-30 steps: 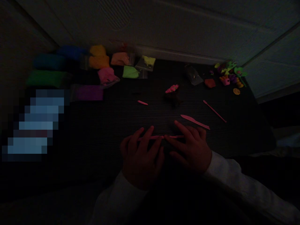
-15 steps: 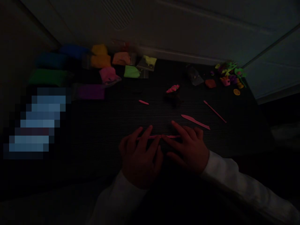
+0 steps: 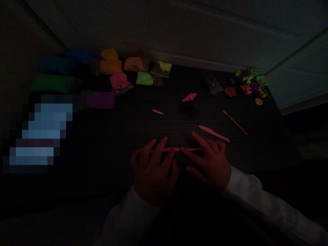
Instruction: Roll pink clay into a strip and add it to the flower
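A thin pink strand of what looks like modelling clay (image 3: pixel 178 149) lies sideways on the dark table. My left hand (image 3: pixel 153 171) rests over its left part, fingers spread and fingertips on it. Over the right part lies my right hand (image 3: pixel 210 160), fingers spread too, with a fingertip touching the strand near its middle. Beyond them sits a short pink piece (image 3: pixel 157 112). A pink plastic knife (image 3: pixel 214 133) and a thin pink stick tool (image 3: pixel 235 122) lie to the right. Farther back is a small dark shape with a speckled pink top (image 3: pixel 189 97); the dim light hides its detail.
Bagged clay packs in several colours, among them a purple pack (image 3: pixel 100 100) and a green pack (image 3: pixel 52 83), line the back left. Small colourful clay shapes (image 3: pixel 249 82) cluster at the back right, near a red lump (image 3: pixel 230 92). A blurred-out bright panel (image 3: pixel 42 133) is at left.
My right hand has slid slightly right along the strand, and more pink shows between the hands. My left hand has hardly moved.
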`<state>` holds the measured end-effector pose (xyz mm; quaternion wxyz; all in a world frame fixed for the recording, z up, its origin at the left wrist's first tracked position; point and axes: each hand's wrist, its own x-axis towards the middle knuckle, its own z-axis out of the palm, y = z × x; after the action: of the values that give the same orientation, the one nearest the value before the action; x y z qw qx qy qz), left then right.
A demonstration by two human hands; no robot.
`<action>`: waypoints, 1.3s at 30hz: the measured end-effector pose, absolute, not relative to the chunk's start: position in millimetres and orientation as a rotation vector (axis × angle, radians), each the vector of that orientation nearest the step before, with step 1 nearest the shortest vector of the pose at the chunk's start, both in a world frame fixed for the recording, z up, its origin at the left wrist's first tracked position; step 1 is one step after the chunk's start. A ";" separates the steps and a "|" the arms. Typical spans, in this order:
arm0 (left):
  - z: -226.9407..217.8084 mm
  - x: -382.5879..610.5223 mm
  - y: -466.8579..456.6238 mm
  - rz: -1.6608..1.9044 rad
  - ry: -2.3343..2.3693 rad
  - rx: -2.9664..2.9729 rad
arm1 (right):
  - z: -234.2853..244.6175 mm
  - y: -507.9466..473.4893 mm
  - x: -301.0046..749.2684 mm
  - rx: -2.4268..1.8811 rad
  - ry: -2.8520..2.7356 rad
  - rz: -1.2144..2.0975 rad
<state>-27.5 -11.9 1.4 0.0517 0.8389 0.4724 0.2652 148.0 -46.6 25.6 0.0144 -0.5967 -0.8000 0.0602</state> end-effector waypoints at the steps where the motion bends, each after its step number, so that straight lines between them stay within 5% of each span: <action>1: 1.5 -27.4 -12.0 0.804 1.433 2.555 | 26.0 -47.3 149.6 -1.859 -2.488 0.183; 39: -0.1 -28.4 -12.0 0.787 1.398 2.586 | 16.1 -61.2 168.3 -1.919 -2.380 0.012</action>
<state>-28.4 -12.0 -0.1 0.0490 0.8487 0.4588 0.2584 168.3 -61.2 16.1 0.0423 -0.6272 -0.7777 0.0039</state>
